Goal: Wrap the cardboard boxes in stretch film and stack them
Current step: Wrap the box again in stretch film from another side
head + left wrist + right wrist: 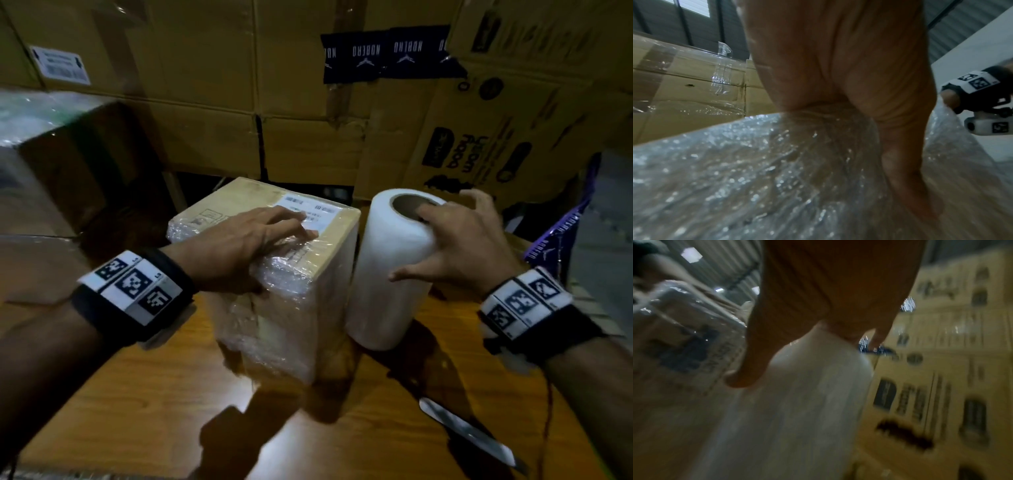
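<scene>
Our left hand (239, 236) lies flat, fingers straight, on the box (274, 274) (partly filmed); our right hand (469, 240) grips the roll (387, 274) upright on the worktop (154, 394).

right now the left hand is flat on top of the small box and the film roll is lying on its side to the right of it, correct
Not quite. The film roll stands upright on the table, its hollow core facing up, as the head view shows. The rest holds: the left hand lies flat on the small box, roll to its right.
</scene>
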Motion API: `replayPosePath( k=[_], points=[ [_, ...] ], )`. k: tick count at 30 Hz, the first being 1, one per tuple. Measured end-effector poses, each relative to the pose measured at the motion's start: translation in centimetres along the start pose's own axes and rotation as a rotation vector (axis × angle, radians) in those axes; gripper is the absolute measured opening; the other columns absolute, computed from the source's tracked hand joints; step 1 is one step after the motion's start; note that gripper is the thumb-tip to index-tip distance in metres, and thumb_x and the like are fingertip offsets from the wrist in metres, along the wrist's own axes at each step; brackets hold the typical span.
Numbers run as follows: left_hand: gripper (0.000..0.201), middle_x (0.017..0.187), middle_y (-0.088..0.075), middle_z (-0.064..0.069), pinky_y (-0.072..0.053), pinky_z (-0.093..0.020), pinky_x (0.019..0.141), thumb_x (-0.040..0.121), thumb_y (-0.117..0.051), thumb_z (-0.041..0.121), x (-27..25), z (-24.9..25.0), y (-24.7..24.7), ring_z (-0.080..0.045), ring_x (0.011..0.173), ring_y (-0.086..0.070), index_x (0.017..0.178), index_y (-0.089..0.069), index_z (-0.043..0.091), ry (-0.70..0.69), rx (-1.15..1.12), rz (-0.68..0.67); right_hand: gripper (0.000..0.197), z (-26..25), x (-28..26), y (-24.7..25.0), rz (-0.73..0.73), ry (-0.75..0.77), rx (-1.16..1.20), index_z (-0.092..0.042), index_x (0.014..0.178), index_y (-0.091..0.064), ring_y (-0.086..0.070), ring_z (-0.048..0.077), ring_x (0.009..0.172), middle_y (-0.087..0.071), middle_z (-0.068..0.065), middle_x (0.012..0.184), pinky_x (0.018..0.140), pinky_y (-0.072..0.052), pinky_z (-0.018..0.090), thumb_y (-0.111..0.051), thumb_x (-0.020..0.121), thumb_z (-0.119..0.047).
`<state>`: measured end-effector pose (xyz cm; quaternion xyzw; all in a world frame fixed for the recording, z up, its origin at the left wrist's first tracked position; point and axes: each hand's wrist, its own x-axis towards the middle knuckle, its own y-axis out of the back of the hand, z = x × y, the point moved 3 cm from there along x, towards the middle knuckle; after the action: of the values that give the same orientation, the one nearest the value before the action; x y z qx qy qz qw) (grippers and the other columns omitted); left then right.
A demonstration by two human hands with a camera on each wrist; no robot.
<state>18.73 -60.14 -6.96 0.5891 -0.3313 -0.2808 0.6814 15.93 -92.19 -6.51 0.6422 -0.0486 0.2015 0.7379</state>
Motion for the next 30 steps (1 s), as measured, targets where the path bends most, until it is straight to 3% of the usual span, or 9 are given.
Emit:
replayPosePath(
  k=[3, 7, 11, 14, 17, 20, 23, 28, 30],
  points=[
    [0.101, 0.161, -0.032, -0.001, -0.035, -0.033, 0.116, 0.071, -0.093, 0.038, -1.1, -1.2, 0.1, -0.018, 0.148, -0.033, 0.154, -0.037, 0.031, -0.056, -0.055, 0.032, 0.094, -0.9, 0.7, -0.8, 0.012, -0.068, -0.087, -0.024, 0.112, -0.064, -0.063, 0.024, 0.107, -0.072, -0.001, 0.108, 0.105, -0.03, 0.048, -0.044, 0.059, -0.1],
    [0.093, 0.161, -0.032, 0.004, -0.024, -0.004, 0.112, 0.076, -0.087, 0.041, -1.8, -1.5, 0.4, -0.003, 0.147, -0.027, 0.155, -0.039, 0.03, -0.122, -0.087, 0.03, 0.104, -0.8, 0.7, -1.3, -0.085, -0.023, -0.05, -0.022, 0.127, -0.057, -0.058, 0.027, 0.119, -0.067, 0.001, 0.125, 0.112, -0.03, 0.05, -0.035, 0.063, -0.101],
    [0.107, 0.164, -0.031, 0.003, -0.032, -0.032, 0.124, 0.079, -0.088, 0.04, -1.6, -1.3, 0.8, -0.01, 0.152, -0.027, 0.163, -0.023, 0.025, -0.128, -0.066, -0.033, 0.095, -2.1, 1.9, -1.3, -0.078, 0.002, -0.072, -0.021, 0.121, -0.06, -0.061, 0.028, 0.114, -0.07, 0.002, 0.117, 0.111, -0.036, 0.05, -0.052, 0.066, -0.098],
    [0.15, 0.171, -0.011, 0.006, -0.002, -0.038, 0.128, 0.059, -0.069, 0.091, -2.2, 0.5, 1.3, -0.012, 0.157, -0.007, 0.164, 0.01, 0.02, 0.048, 0.087, -0.258, 0.092, -2.9, 2.0, -1.5, -0.023, 0.024, 0.094, -0.018, 0.13, -0.058, -0.058, 0.029, 0.117, -0.066, 0.004, 0.125, 0.112, -0.035, 0.049, -0.059, 0.069, -0.088],
    [0.145, 0.163, -0.029, -0.004, -0.017, -0.037, 0.125, 0.054, -0.04, 0.11, -1.8, 4.6, 0.5, -0.021, 0.146, -0.033, 0.161, -0.006, 0.018, 0.222, 0.13, -0.095, 0.08, -1.8, 1.1, -1.4, -0.09, 0.107, 0.218, -0.021, 0.124, -0.05, -0.051, 0.024, 0.11, -0.056, -0.002, 0.114, 0.113, -0.035, 0.049, -0.057, 0.068, -0.078],
    [0.127, 0.164, -0.026, -0.013, -0.024, -0.051, 0.124, 0.071, -0.036, 0.102, -0.6, 6.5, -1.6, -0.028, 0.149, -0.029, 0.164, -0.005, 0.02, 0.318, 0.236, 0.019, 0.079, -0.8, 0.6, -1.2, -0.163, 0.171, 0.251, -0.021, 0.128, -0.049, -0.049, 0.025, 0.119, -0.055, 0.001, 0.121, 0.116, -0.032, 0.05, -0.051, 0.073, -0.077],
    [0.1, 0.169, -0.019, -0.01, -0.015, -0.048, 0.127, 0.09, -0.053, 0.075, -1.2, 5.9, -1.8, -0.025, 0.155, -0.019, 0.165, -0.008, 0.028, 0.35, 0.186, 0.039, 0.073, -0.2, 0.2, -0.9, -0.17, 0.185, 0.191, -0.025, 0.134, -0.049, -0.05, 0.022, 0.125, -0.059, 0.001, 0.133, 0.111, -0.04, 0.044, -0.06, 0.083, -0.077],
    [0.101, 0.174, -0.004, 0.001, -0.004, -0.042, 0.13, 0.085, -0.051, 0.078, -3.5, 4.9, -0.7, -0.017, 0.159, -0.007, 0.165, -0.002, 0.039, 0.212, 0.042, -0.054, 0.08, -2.0, 1.7, -0.9, -0.1, 0.114, -0.027, -0.026, 0.107, -0.055, -0.063, 0.023, 0.099, -0.07, 0.001, 0.105, 0.103, -0.039, 0.042, -0.025, 0.079, -0.094],
    [0.1, 0.174, -0.005, 0.002, -0.005, -0.044, 0.13, 0.082, -0.048, 0.077, -4.1, 4.4, -0.3, -0.016, 0.159, -0.007, 0.164, -0.005, 0.041, 0.201, 0.003, -0.058, 0.077, -2.1, 1.8, -1.2, -0.07, 0.104, 0.087, -0.027, 0.102, -0.053, -0.062, 0.024, 0.096, -0.067, -0.001, 0.1, 0.1, -0.04, 0.043, -0.029, 0.077, -0.096]
  ],
)
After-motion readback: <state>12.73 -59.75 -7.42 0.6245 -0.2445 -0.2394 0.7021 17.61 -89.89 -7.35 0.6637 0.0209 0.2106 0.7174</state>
